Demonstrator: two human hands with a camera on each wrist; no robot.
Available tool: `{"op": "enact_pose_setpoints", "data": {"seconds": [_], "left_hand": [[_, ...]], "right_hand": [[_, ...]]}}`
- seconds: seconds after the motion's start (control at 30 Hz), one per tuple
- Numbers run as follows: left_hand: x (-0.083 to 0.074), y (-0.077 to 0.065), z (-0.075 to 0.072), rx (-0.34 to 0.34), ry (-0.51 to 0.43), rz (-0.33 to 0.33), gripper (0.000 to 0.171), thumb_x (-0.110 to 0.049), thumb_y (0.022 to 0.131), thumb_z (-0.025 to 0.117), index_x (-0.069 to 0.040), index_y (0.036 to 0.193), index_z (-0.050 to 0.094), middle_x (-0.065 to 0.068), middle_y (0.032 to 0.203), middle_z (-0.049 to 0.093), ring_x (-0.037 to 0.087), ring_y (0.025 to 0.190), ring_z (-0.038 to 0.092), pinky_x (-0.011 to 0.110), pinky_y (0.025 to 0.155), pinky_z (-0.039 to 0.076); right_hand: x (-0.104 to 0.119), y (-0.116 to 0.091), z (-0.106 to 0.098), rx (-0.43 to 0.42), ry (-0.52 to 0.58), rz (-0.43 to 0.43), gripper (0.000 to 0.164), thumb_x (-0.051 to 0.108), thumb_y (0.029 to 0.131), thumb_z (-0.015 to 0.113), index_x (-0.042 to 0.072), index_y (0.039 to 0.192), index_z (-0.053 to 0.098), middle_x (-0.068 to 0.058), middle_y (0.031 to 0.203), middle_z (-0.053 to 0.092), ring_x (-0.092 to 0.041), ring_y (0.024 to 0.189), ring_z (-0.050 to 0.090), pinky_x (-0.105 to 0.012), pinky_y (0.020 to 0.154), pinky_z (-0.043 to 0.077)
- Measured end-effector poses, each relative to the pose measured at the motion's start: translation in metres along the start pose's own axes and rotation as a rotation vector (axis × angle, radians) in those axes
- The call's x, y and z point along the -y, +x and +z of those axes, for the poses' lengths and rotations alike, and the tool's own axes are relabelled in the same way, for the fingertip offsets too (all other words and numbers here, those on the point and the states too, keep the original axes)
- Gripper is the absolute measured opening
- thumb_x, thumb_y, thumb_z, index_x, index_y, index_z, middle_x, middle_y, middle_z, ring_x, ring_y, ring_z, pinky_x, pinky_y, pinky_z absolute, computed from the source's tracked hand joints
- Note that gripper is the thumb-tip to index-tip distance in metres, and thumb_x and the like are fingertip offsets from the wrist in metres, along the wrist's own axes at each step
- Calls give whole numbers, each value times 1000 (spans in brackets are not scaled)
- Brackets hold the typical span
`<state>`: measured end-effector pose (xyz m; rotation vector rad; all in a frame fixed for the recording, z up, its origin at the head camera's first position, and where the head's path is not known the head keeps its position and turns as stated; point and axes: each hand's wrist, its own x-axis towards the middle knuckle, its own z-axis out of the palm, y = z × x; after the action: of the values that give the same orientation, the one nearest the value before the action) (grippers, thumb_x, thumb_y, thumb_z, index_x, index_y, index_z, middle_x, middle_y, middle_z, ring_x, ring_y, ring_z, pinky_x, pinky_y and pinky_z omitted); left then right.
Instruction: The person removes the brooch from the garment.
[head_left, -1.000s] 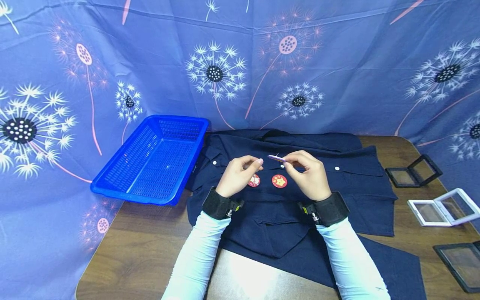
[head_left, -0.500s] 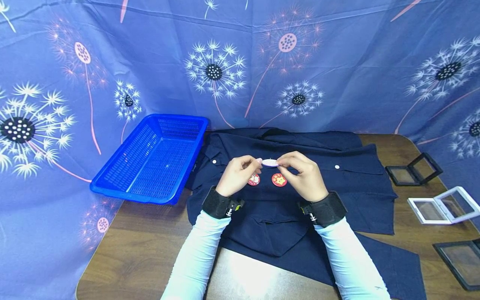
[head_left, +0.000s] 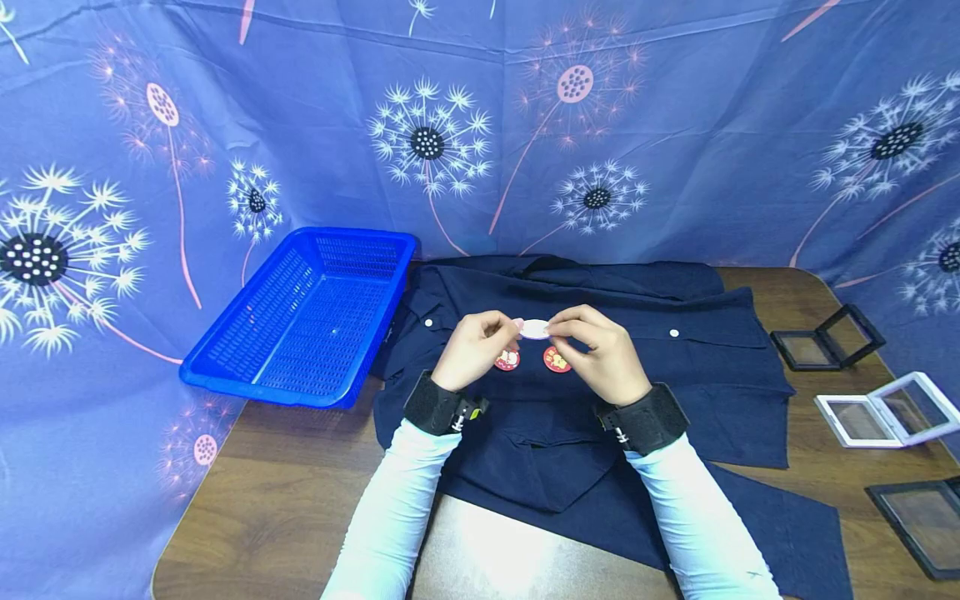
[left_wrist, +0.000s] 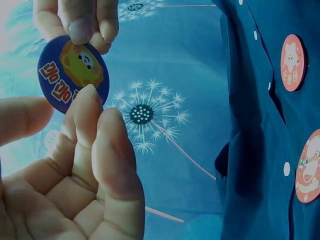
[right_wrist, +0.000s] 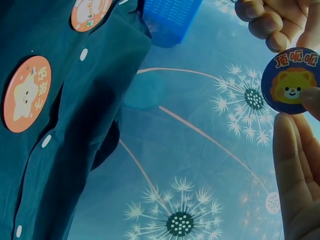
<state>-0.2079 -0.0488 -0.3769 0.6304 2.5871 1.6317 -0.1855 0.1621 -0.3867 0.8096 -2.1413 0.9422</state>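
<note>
A round pin badge is held above the dark navy shirt, its white back facing up in the head view. My left hand pinches its left edge; my right hand pinches the opposite edge. From the left wrist, the badge's front shows a yellow lion and red lettering on dark blue. The same lion face appears in the right wrist view. Below the hands, two red badges lie on the shirt: one with a star, the other partly behind my left hand.
A blue plastic basket stands left of the shirt. Along the right of the wooden table are a black open frame case, a white one and another black one. Patterned blue cloth hangs behind.
The right hand has moved left, bringing the badge to the left hand, which now pinches its other edge. The badge has tilted so more of its white back shows.
</note>
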Motion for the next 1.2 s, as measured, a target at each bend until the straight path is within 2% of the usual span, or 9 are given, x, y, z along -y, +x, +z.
{"op": "enact_pose_setpoints", "data": {"seconds": [0.27, 0.33, 0.5, 0.67, 0.73, 0.9, 1.03, 1.2], "left_hand": [[5, 2, 0, -6, -10, 4, 24, -20, 96, 56, -2, 86, 69, 10, 76, 71, 27, 74, 67, 22, 59, 44], [7, 3, 0, -4, -29, -2, 24, -19, 95, 56, -1, 87, 69, 11, 77, 70, 31, 76, 68, 22, 60, 46], [8, 5, 2, -4, -95, -24, 22, -17, 95, 56, 1, 88, 68, 13, 77, 69, 33, 76, 69, 32, 65, 55], [8, 5, 4, -13, -161, -53, 22, -15, 95, 56, 3, 89, 68, 18, 78, 68, 16, 66, 66, 44, 69, 57], [8, 5, 4, -15, -181, -63, 21, -13, 95, 56, 3, 89, 68, 19, 78, 67, 12, 65, 64, 40, 67, 57], [7, 5, 4, -26, -211, -66, 21, -13, 94, 56, 4, 90, 68, 15, 76, 66, 13, 65, 63, 23, 60, 52], [5, 4, 4, -45, -215, -53, 21, -13, 94, 57, 4, 90, 67, 11, 73, 66, 10, 65, 63, 21, 59, 51], [4, 3, 4, -64, -209, -31, 20, -12, 95, 57, 4, 90, 68, 16, 75, 66, 15, 66, 64, 22, 60, 51]], "right_hand": [[1, -1, 1, 37, -19, -2, 22, -7, 73, 80, 6, 90, 76, -8, 97, 68, -19, 88, 66, -14, 79, 47], [1, -1, 1, 40, -22, -1, 22, -7, 73, 80, 6, 91, 76, -8, 98, 68, -20, 89, 65, -14, 79, 47], [1, 0, 2, 33, -26, 3, 22, -7, 73, 80, 5, 91, 76, -9, 101, 67, -21, 90, 65, -18, 78, 48], [1, 0, 3, 34, -20, 11, 22, -7, 74, 80, 4, 92, 75, -10, 102, 66, -22, 93, 65, -16, 80, 46], [1, 0, 3, 31, -6, 10, 23, -7, 74, 79, 4, 93, 75, -10, 103, 66, -22, 93, 65, -14, 80, 45], [0, 1, 3, 7, 45, 7, 26, -10, 72, 79, 2, 94, 75, -11, 103, 67, -21, 90, 64, -11, 82, 44], [-1, 2, 1, -12, 81, 19, 29, -12, 71, 80, 2, 95, 75, -11, 103, 67, -19, 85, 65, -9, 82, 46], [-1, 2, -3, -28, 114, 55, 25, -11, 74, 78, 3, 95, 76, -9, 101, 69, -19, 87, 65, -9, 82, 46]]}}
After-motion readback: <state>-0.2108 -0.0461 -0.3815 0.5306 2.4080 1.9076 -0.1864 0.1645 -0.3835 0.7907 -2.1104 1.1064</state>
